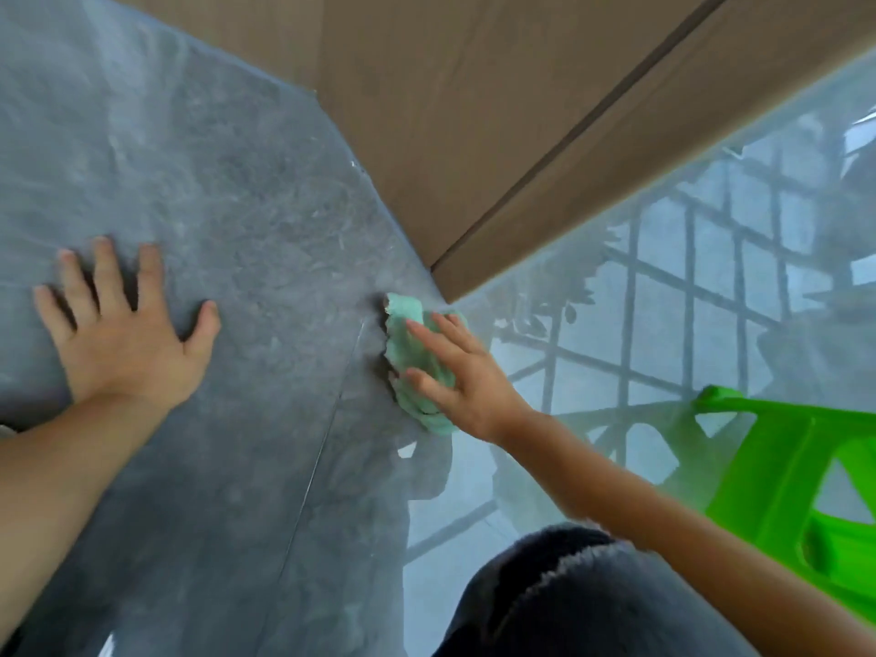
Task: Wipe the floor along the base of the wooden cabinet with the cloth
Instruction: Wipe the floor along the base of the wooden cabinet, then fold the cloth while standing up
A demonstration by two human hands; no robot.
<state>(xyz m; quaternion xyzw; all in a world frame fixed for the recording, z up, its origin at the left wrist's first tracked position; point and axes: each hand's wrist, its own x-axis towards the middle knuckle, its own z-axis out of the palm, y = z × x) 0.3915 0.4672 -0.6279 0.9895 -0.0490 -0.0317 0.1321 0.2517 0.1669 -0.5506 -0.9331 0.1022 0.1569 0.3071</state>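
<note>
A crumpled mint-green cloth (406, 347) lies on the grey stone floor (227, 220), just below the near corner of the wooden cabinet (474, 135). My right hand (462, 377) presses flat on the cloth, fingers spread over it and pointing up-left. My left hand (125, 327) is planted palm-down on the floor to the left, fingers apart, holding nothing. The cabinet's base runs from the top centre down to its corner, then up to the right.
A bright green plastic stool (782, 471) stands at the lower right. The glossy floor to the right reflects a window grille (701, 286). My knee in dark fabric (583, 595) fills the bottom centre. A tile joint (327, 433) runs diagonally below the cloth.
</note>
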